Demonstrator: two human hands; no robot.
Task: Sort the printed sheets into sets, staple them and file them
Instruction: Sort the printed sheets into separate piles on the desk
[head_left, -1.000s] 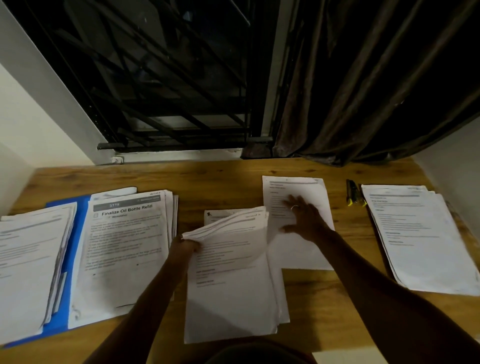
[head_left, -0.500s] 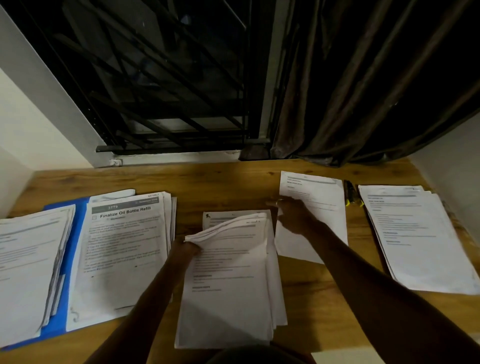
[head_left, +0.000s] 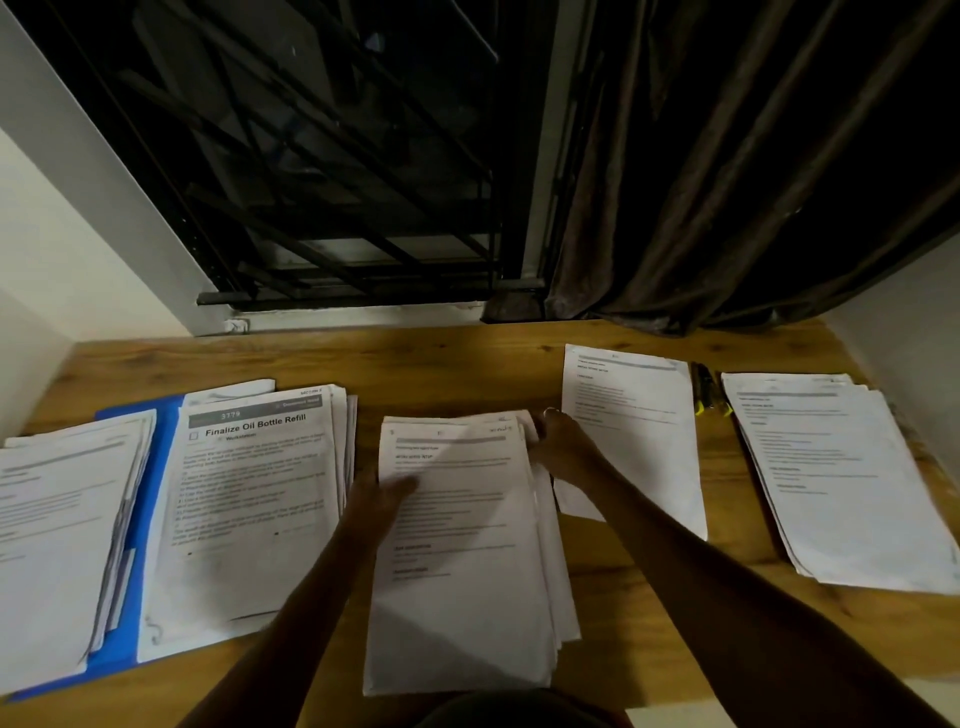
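Observation:
A stack of printed sheets (head_left: 467, 582) lies in the middle of the wooden table (head_left: 457, 364). My left hand (head_left: 387, 501) rests flat on its left side, fingers straight. My right hand (head_left: 563, 447) is at the stack's top right corner, fingertips on the fanned sheet corners; a pinch is not visible. A single printed sheet (head_left: 636, 431) lies just right of that hand. Further right is another stack of sheets (head_left: 841, 493). A black and yellow stapler (head_left: 706, 389) lies between the single sheet and that stack.
An open blue folder (head_left: 156, 467) at the left carries a stack headed "Finalize Oil Bottle Refill" (head_left: 249, 509) and another stack (head_left: 52, 545). A barred window (head_left: 337, 208) and a dark curtain (head_left: 727, 182) stand behind the table. A wall bounds the right edge.
My right hand slid the single sheet to the right, let it go and came back to the middle stack's top right corner. My left hand lowered the lifted sheets flat.

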